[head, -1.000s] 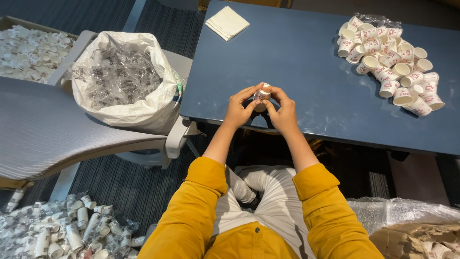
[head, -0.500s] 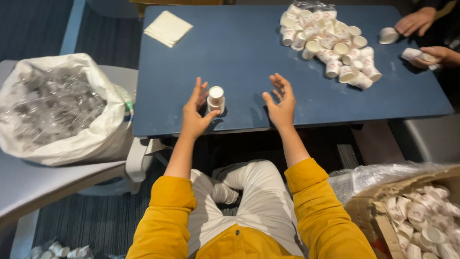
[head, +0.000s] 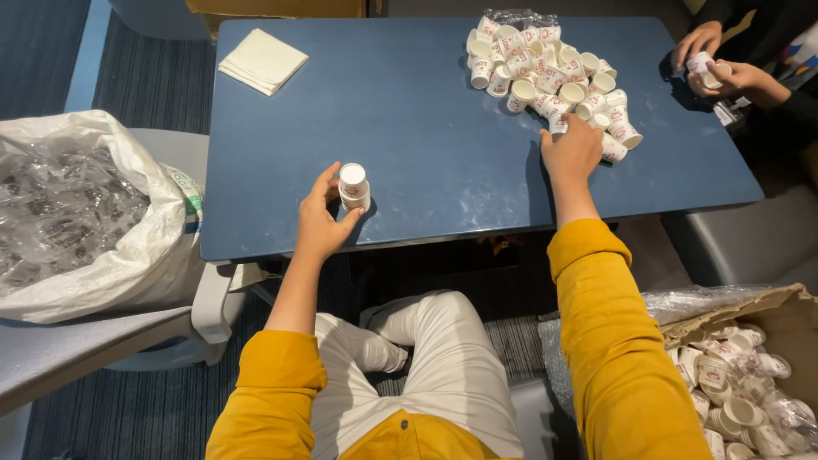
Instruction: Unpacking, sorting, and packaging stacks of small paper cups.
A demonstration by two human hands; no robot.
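A short stack of small white paper cups (head: 353,186) stands upright near the front edge of the dark blue table (head: 426,128). My left hand (head: 321,217) curls around it, thumb and fingers touching its sides. My right hand (head: 571,151) reaches far right to the near edge of a heap of several loose white paper cups (head: 550,70), fingertips on one cup there. Both arms wear yellow sleeves.
A folded cream napkin (head: 262,61) lies at the table's far left. Another person's hands (head: 720,72) hold a cup at the far right. A white sack of clear plastic wrappers (head: 77,213) sits on the left; a cardboard box of cups (head: 750,383) at lower right.
My right hand has left the stack and stretched right to the cup heap. My left hand stays at the stack, now closed around it. The view has shifted to the right.
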